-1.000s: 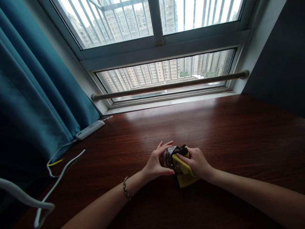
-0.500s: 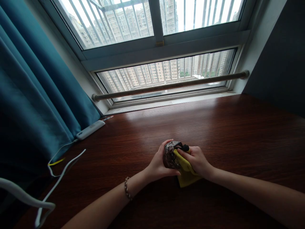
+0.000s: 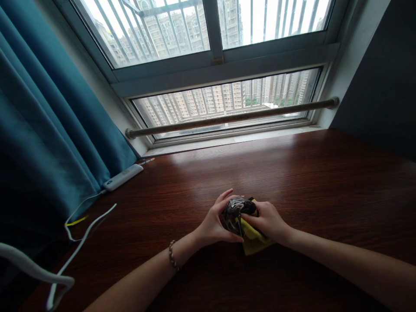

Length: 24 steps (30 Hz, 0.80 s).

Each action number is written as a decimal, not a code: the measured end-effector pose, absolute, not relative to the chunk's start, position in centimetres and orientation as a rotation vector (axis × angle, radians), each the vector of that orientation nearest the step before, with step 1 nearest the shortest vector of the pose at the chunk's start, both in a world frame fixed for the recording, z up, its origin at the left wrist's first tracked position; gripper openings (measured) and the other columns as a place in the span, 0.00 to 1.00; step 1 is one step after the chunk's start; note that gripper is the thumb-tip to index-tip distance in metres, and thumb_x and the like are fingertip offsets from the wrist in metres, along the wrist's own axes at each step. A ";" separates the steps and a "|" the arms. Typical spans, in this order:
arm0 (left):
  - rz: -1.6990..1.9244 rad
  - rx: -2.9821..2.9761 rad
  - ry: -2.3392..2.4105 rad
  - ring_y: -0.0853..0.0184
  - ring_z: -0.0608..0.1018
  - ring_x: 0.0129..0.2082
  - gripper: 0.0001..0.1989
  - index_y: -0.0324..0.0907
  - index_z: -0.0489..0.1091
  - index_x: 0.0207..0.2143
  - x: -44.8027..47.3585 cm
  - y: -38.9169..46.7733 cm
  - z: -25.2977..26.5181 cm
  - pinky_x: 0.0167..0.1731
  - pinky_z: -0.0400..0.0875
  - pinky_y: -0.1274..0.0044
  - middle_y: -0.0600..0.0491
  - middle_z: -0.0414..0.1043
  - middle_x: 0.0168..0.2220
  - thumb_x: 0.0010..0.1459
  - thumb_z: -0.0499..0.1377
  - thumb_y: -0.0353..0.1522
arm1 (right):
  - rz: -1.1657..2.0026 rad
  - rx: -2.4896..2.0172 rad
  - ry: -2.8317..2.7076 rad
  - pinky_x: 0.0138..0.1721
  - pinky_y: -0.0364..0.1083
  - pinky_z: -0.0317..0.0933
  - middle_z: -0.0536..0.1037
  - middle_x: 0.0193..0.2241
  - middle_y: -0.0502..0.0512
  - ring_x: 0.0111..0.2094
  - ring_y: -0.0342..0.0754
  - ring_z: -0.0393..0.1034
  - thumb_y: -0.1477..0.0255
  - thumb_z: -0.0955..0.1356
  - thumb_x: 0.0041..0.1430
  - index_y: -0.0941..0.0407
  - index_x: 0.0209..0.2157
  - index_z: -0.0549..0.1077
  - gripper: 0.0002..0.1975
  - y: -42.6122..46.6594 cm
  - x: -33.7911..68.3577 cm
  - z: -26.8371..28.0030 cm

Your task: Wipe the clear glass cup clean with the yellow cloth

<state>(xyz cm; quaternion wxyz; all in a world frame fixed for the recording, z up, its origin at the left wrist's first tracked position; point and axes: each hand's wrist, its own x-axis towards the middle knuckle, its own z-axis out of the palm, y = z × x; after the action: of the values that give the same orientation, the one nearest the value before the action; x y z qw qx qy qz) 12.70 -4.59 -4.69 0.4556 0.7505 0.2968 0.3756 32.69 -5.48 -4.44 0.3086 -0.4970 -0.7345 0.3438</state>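
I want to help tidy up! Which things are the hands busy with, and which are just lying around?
In use:
- left hand holding the shiny dark object
- right hand pressing the yellow cloth on it

Just lying about:
- white power strip by the curtain
- white cables
- wooden table bears it all

Both forearms reach forward; left hand (image 3: pixel 212 223) and right hand (image 3: pixel 268 222) cupped together, fingers curled

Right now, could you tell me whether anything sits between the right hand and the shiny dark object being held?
Yes: the yellow cloth lies between the right hand and the shiny dark object; the left hand grips it bare.
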 end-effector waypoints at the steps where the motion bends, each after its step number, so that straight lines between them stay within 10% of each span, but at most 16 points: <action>1: 0.931 1.847 0.734 0.48 0.47 0.63 0.46 0.39 0.65 0.53 12.7 -4.5 -4.6 0.59 0.53 0.63 0.41 0.56 0.59 0.29 0.75 0.38 | 0.894 -1.325 -1.930 0.29 0.43 0.55 0.75 0.24 0.55 0.26 0.47 0.67 0.55 0.63 0.55 0.59 0.25 0.74 0.20 -5.5 32.6 -4.5; 7: 0.895 1.722 0.782 0.44 0.56 0.60 0.39 0.38 0.70 0.49 12.4 -4.3 -4.4 0.58 0.51 0.60 0.41 0.57 0.58 0.35 0.70 0.49 | 0.893 -1.330 -1.868 0.28 0.43 0.55 0.75 0.23 0.55 0.25 0.47 0.68 0.52 0.57 0.59 0.58 0.25 0.75 0.27 -5.9 32.3 -4.5; 14: 0.766 1.946 0.799 0.45 0.53 0.61 0.37 0.42 0.73 0.45 12.6 -4.5 -3.9 0.60 0.26 0.58 0.44 0.64 0.55 0.40 0.60 0.59 | 0.856 -1.317 -1.991 0.30 0.43 0.54 0.75 0.25 0.54 0.27 0.47 0.67 0.56 0.64 0.54 0.58 0.27 0.73 0.18 -5.8 32.6 -4.4; 21: 0.871 1.894 0.715 0.48 0.54 0.61 0.37 0.39 0.66 0.52 12.8 -4.5 -5.1 0.60 0.38 0.58 0.43 0.62 0.56 0.53 0.49 0.58 | 0.922 -1.356 -1.849 0.28 0.43 0.52 0.72 0.22 0.55 0.25 0.46 0.64 0.52 0.59 0.58 0.59 0.24 0.71 0.25 -5.5 32.3 -4.7; 24: 0.928 1.864 0.727 0.47 0.57 0.60 0.43 0.39 0.57 0.58 12.9 -4.7 -5.8 0.60 0.47 0.60 0.41 0.57 0.59 0.45 0.64 0.52 | 0.943 -1.367 -1.765 0.26 0.42 0.50 0.70 0.20 0.54 0.23 0.44 0.61 0.50 0.58 0.57 0.59 0.20 0.68 0.28 -5.3 32.2 -4.9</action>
<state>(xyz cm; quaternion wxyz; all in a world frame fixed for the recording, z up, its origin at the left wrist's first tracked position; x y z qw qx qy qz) 12.85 -4.67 -5.83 0.4510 0.7542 0.2943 0.3757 32.23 -5.33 -4.93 0.3512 -0.5280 -0.6820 0.3644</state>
